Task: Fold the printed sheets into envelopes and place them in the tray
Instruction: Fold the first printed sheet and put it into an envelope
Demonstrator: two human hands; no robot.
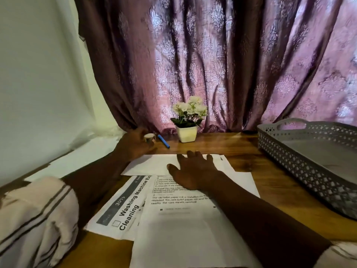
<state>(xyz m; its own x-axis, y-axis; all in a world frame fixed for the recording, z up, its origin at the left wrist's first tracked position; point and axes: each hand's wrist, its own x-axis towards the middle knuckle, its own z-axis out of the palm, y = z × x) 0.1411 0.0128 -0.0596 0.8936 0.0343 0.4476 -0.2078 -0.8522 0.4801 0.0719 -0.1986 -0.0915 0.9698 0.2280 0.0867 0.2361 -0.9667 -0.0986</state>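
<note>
Printed sheets (pixel 185 225) lie stacked on the wooden table in front of me; one reads "Washing Machine Cleaning" (pixel 125 209). A folded white sheet (pixel 152 164) lies across their far end. My right hand (pixel 195 169) rests flat, fingers spread, on that folded sheet and the top printed page. My left hand (pixel 135 144) is further back at the left, fingers closed around a small white tape roll (pixel 149 136). The grey perforated tray (pixel 313 151) stands at the right with nothing visible inside.
A blue pen (pixel 163 141) lies just right of the tape roll. A white pot of pale flowers (pixel 187 120) stands at the table's back edge before a purple curtain. A white wall runs along the left.
</note>
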